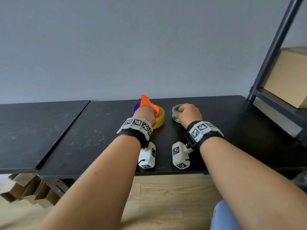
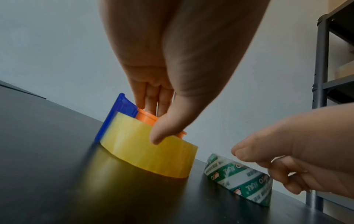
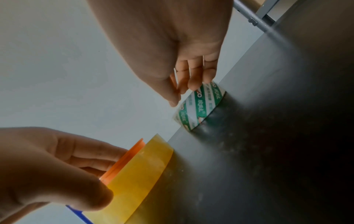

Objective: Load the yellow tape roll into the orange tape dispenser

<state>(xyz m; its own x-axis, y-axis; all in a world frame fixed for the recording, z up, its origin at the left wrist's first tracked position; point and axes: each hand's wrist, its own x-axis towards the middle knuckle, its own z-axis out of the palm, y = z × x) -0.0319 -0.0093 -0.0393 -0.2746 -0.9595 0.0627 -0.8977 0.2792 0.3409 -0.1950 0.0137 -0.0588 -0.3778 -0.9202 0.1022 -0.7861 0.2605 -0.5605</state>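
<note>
**Yellow roll already sits around the dispenser hub**

The yellow tape roll (image 2: 147, 151) lies flat on the black table (image 1: 79, 138), with the orange tape dispenser (image 2: 146, 119) seated in its core. It looks light, stiff and slick-sided, so hold it by the rim. Your left hand (image 2: 164, 106) pinches the dispenser, thumb on the roll. Your right hand (image 3: 184, 72) has curled fingers touching the green printed roll (image 3: 199, 106); whether it actually grips, you cannot tell.

Grey wall (image 1: 149, 47) behind black tabletops (image 1: 41, 130), wood floor (image 1: 166, 196) (metal shelving (image 1: 274, 47) at right)
</note>
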